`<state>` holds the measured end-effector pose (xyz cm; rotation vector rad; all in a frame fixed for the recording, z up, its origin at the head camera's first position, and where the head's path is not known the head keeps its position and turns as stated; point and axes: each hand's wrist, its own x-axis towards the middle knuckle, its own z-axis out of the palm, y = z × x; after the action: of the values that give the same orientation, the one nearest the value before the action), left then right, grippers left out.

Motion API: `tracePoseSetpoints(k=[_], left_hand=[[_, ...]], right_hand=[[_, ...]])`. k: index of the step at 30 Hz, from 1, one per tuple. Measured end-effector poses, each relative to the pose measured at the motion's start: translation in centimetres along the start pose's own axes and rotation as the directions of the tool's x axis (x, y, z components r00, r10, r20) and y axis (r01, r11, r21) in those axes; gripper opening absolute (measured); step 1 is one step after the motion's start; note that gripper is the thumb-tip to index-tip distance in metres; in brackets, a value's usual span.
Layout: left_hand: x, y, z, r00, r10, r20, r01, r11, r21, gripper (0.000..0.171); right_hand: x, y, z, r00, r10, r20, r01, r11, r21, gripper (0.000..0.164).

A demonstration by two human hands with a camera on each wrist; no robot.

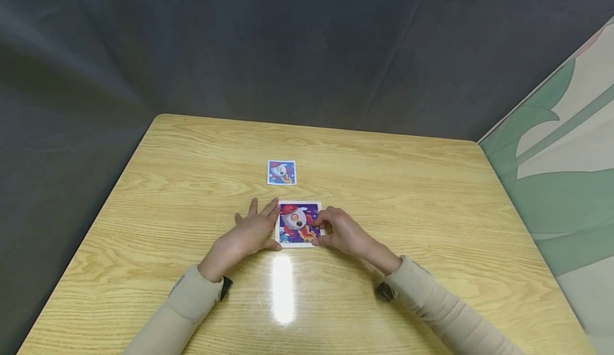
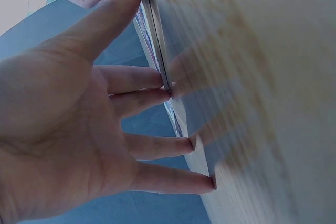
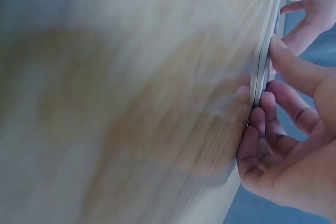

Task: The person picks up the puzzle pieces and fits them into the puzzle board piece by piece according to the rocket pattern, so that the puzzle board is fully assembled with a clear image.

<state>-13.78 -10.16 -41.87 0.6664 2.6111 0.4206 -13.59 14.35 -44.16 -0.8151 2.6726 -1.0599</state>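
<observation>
A square picture puzzle [image 1: 298, 223] in a white frame lies flat on the table, showing a cartoon rocket with flames on purple. My left hand [image 1: 249, 231] lies at its left side, fingers spread and nearly straight. Its thumb and some fingertips touch the frame's edge, while the others rest on the tabletop. At the right side, my right hand [image 1: 341, 232] has its thumb and curled fingers on the puzzle's edge and corner area. Whether it pinches one separate piece is hidden by the fingers. Edge-on, the puzzle [image 3: 261, 56] looks like a thin layered board in the right wrist view.
Beyond the puzzle lies a small square card [image 1: 282, 172] with a similar rocket picture on blue. The wood-grain table [image 1: 408, 195] has a dark curtain [image 1: 297, 51] behind it and a green-and-white patterned panel [image 1: 566, 195] along its right side.
</observation>
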Motion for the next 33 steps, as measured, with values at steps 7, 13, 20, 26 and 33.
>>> tracePoseSetpoints(k=[7,13,20,26,33], left_hand=[[0.0,-0.1,0.0,1.0,-0.002,0.0,0.002,1.0,0.0,0.092],[0.0,-0.1,0.1,1.0,-0.002,0.001,0.002,1.0,0.006,0.092],[0.1,0.0,0.1,1.0,0.011,-0.003,-0.011,1.0,0.011,0.092],[0.0,0.0,0.0,1.0,0.012,-0.011,-0.012,1.0,0.003,0.092],[0.1,-0.1,0.1,1.0,0.009,-0.005,-0.009,1.0,0.0,0.093]], right_hand=[[-0.2,-0.3,0.2,1.0,0.007,-0.014,-0.008,0.999,-0.045,0.03],[-0.5,-0.8,0.4,0.999,0.039,-0.014,-0.04,0.995,-0.091,0.031],[-0.8,-1.5,0.4,0.997,0.072,-0.026,-0.075,0.99,-0.117,0.031],[-0.8,-1.5,0.4,0.994,0.085,-0.061,-0.092,0.99,-0.108,0.03],[-0.9,-1.7,0.8,0.991,0.095,-0.09,-0.105,0.988,-0.112,0.028]])
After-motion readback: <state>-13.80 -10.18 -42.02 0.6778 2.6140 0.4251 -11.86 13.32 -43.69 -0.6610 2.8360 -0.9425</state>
